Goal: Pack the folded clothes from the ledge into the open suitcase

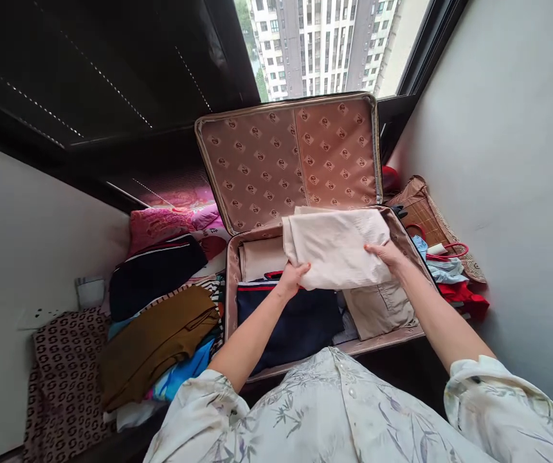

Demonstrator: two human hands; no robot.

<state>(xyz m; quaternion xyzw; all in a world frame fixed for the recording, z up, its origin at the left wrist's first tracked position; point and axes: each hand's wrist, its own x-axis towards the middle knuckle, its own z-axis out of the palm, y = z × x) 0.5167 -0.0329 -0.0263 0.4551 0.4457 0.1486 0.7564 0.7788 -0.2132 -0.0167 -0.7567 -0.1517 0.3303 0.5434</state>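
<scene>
A folded cream garment [337, 247] is held over the open suitcase [231, 292]. My left hand [292, 278] grips its near left corner and my right hand [386, 253] grips its right edge. Inside the suitcase lie a navy garment with red trim [296, 321], a beige folded piece [260, 257] at the back left and khaki clothing [380, 308] at the right. The patterned pink lid [289, 157] stands upright against the window.
A pile of clothes lies left of the suitcase: a mustard garment [158, 341], a black one [154, 273], pink fabric [158, 225] and a brown patterned cloth [64, 373]. A woven bag [426, 218] and red and blue clothes [454, 283] sit at the right by the wall.
</scene>
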